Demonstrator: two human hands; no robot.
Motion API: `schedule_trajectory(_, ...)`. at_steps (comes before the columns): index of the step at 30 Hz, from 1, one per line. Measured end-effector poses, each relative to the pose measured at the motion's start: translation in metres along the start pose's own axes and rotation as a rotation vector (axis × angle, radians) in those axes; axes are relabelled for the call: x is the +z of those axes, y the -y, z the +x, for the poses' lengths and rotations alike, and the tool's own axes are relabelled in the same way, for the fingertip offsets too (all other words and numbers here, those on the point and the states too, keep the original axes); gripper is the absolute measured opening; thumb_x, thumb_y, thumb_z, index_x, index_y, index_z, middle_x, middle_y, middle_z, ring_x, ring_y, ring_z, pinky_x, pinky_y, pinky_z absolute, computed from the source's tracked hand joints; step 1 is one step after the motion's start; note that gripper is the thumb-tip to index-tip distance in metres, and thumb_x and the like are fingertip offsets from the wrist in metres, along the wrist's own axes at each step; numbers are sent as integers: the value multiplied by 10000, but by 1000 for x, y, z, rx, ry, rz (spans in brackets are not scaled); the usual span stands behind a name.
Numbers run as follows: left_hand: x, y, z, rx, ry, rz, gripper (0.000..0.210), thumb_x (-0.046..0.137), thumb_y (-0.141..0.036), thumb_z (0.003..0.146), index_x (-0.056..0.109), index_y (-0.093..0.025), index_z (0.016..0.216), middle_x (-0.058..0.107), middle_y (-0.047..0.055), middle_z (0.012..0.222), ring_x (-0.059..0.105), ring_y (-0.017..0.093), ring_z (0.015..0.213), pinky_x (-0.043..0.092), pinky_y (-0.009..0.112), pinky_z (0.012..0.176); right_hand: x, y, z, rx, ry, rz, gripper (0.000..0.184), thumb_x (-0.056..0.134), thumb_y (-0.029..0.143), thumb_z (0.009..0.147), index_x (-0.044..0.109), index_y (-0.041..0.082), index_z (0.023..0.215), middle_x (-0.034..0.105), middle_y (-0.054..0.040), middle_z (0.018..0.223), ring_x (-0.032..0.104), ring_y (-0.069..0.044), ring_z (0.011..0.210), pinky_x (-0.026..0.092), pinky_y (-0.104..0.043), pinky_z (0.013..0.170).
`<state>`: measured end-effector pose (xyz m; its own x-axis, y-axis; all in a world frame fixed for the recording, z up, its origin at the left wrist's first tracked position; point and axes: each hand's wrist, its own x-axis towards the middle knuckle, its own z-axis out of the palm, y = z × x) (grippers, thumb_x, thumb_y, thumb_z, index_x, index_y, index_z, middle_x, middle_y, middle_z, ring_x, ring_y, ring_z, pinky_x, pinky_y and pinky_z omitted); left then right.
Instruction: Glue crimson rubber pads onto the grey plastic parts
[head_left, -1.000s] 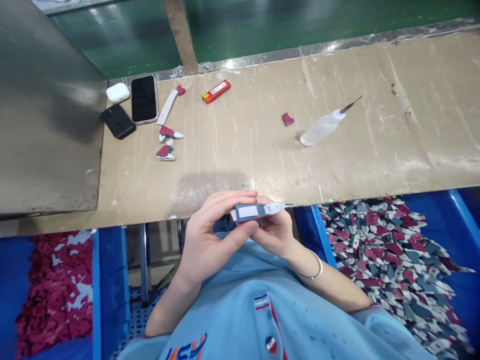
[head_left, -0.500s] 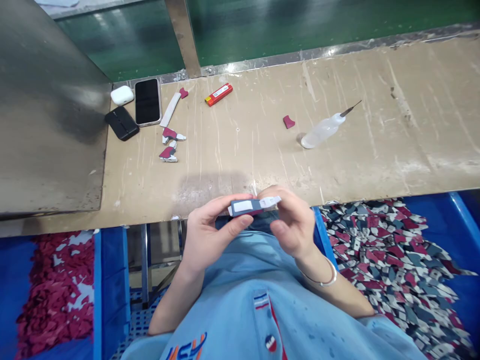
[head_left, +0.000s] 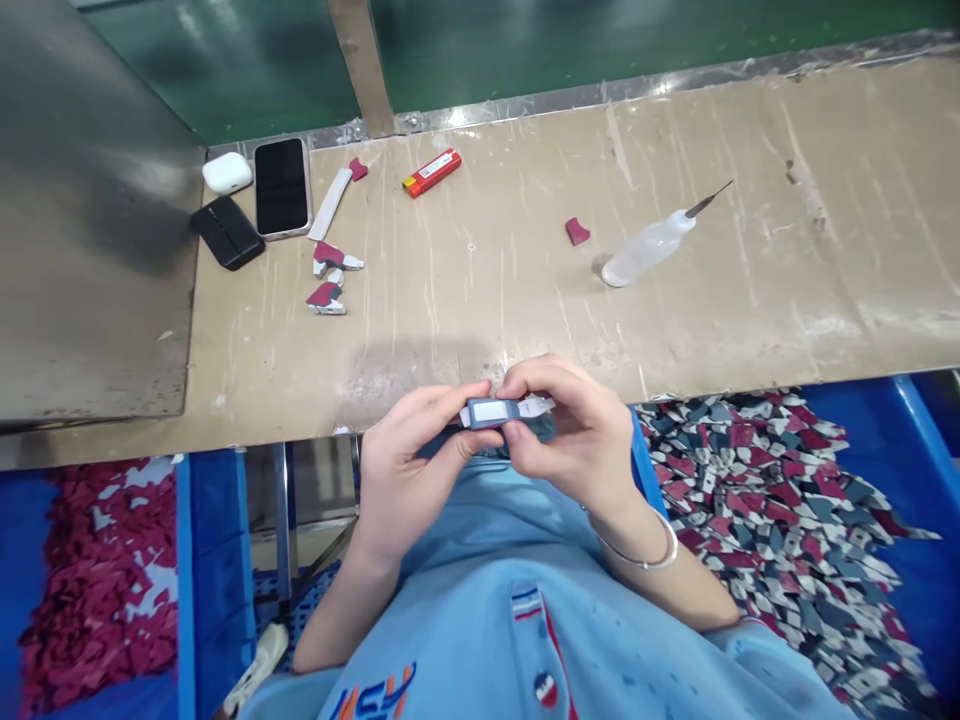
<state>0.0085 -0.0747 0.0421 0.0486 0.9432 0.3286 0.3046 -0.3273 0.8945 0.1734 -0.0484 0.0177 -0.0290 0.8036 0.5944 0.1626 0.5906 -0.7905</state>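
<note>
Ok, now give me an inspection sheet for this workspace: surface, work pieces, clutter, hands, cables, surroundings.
Surface: tan bench top, scuffed and streaked.
Work pieces: grey-and-white piece in hand; loose maroon piece beside a translucent bottle with a thin dark tip; more pieces toward the bench's left.
Clutter: phone, white case, black object, red item with a yellow end.
Hands: left hand and right hand both pinch the grey-and-white piece.
Cables: nothing seen.
Surroundings: left blue bin and right blue bin hold many loose pieces; metal panel at left.
</note>
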Motion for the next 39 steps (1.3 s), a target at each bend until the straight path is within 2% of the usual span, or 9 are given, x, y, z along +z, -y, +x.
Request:
schedule_trajectory(7,1,-1,3,-21,30,152,237,775,-263,949,817,-242,1181,826,41,1125,783,173,996,636,239,903,9,-13,-2,-36,-44,-7,167,655,128,834,640,248,950,699,5,830,674,-155,751,573,-282,705)
schedule_trajectory(12,5,5,13,-15,18,143,223,739,-131,858,823,-197,1054,829,40,1040,785,160,924,641,194,824,13,-20,-2,4,-40,-9,134,664,159,845,635,254,936,704,-6,823,668,-168,728,566,-304,671)
schedule_trajectory(17,14,14,21,-44,-45,101,250,696,-66,751,820,-203,920,821,3,922,775,141,810,637,172,740,15,-24,-1,40,-17,-68,104,654,172,858,627,250,922,698,-10,802,668,-172,707,565,-309,639)
schedule_trajectory(21,17,18,27,-123,-65,21,273,708,-58,728,832,-219,910,828,0,930,785,157,827,647,187,737,15,-26,3,58,-16,-57,124,673,157,874,639,247,954,711,-14,832,679,-166,734,585,-302,665)
schedule_trajectory(26,9,21,35,-232,-5,-108,257,779,-116,791,862,-236,1002,850,20,1027,806,180,919,659,205,797,10,-27,9,119,13,24,162,699,148,893,691,247,1021,767,-38,942,727,-188,841,622,-330,750)
schedule_trajectory(31,4,23,41,-300,40,-167,235,803,-152,808,870,-242,1015,854,32,1054,813,199,953,665,225,821,6,-29,12,201,26,59,146,708,154,887,720,253,994,791,-45,961,745,-214,851,641,-361,742)
schedule_trajectory(39,10,28,44,-212,34,-108,239,711,-121,780,849,-253,924,835,13,935,778,183,843,633,237,705,11,-30,11,246,3,105,157,705,135,864,700,256,965,776,-28,930,732,-194,823,639,-339,735)
